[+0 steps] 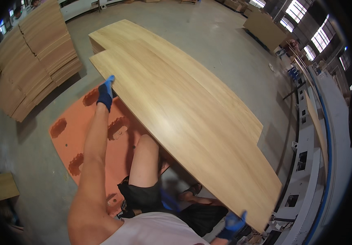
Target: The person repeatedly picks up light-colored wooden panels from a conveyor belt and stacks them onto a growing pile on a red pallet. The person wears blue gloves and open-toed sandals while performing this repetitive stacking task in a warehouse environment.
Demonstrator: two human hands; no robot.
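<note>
A long wood-grain board [192,134] lies slanted in front of me, running from upper left to lower right. Beneath it, a second board of the same colour [139,36] shows along the far side, offset from the top one. My left hand [106,90], in a blue work glove, grips the near edge by the board's far left end. At the lower right, my right hand [234,223], also gloved in blue, holds the same edge close to the other end. The fingers under the board are hidden on both hands.
An orange panel [76,134] with ragged dark cut-outs lies on the left below the board. Tall stacks of brown boards [41,53] stand at the upper left. Along the right runs a long grey machine [302,171]. A person [292,44] is farther off at the upper right.
</note>
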